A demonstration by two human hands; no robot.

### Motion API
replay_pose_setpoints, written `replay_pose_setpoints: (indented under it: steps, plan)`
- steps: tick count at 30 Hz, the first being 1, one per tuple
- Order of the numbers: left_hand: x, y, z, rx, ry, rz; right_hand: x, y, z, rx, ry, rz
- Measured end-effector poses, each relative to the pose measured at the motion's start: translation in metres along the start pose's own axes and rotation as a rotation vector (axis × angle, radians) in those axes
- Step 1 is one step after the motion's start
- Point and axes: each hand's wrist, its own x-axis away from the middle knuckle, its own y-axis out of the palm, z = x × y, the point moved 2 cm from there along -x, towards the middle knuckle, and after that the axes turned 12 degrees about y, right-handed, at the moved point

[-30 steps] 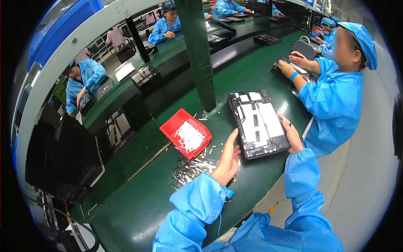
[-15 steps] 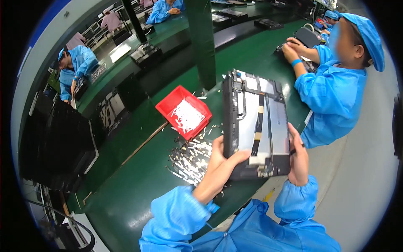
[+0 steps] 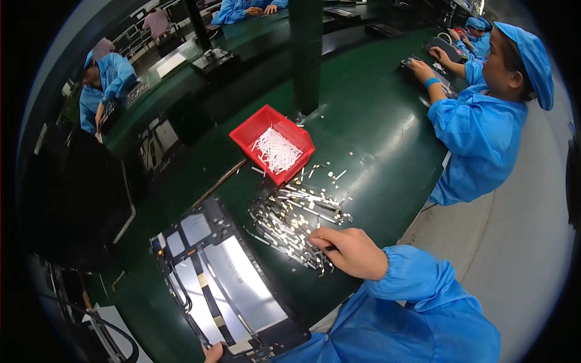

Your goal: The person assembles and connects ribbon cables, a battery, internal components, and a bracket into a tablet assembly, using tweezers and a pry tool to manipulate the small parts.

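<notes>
Nearest, my left hand [image 3: 213, 353] clasps the device [image 3: 245, 284] at near left by its edge, fingers hidden or cut off. The device looks stiff, weighty and fragile, best held by its frame. My right hand [image 3: 356, 251] has fingertips drawn close at the light-looking strips [image 3: 281, 221]; I can't tell if they pinch one. Farther, white bits [image 3: 277, 150] blur together in the bin [image 3: 293, 172].

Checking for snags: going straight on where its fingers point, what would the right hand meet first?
The right hand would probably meet the pile of thin strips directly to its left; whether they already touch is unclear.
</notes>
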Motion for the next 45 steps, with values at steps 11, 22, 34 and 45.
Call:
replay_pose_setpoints:
  steps: [11, 22, 34, 45]
  plan:
    - [0.012, 0.006, -0.033, 0.078, -0.022, 0.158, -0.035, 0.026, 0.008, 0.490, 0.143, 0.054]
    - [0.030, 0.023, -0.044, -0.239, 0.481, -0.120, -0.048, 0.004, -0.008, 0.100, 0.285, -0.077]
    - [0.036, 0.017, -0.024, -0.360, 0.905, -0.215, 0.005, 0.023, -0.092, -0.222, -0.117, 0.148]
    - [0.038, 0.023, -0.012, -0.599, 0.730, -0.371, 0.040, 0.088, -0.120, -0.691, -0.164, -0.452]
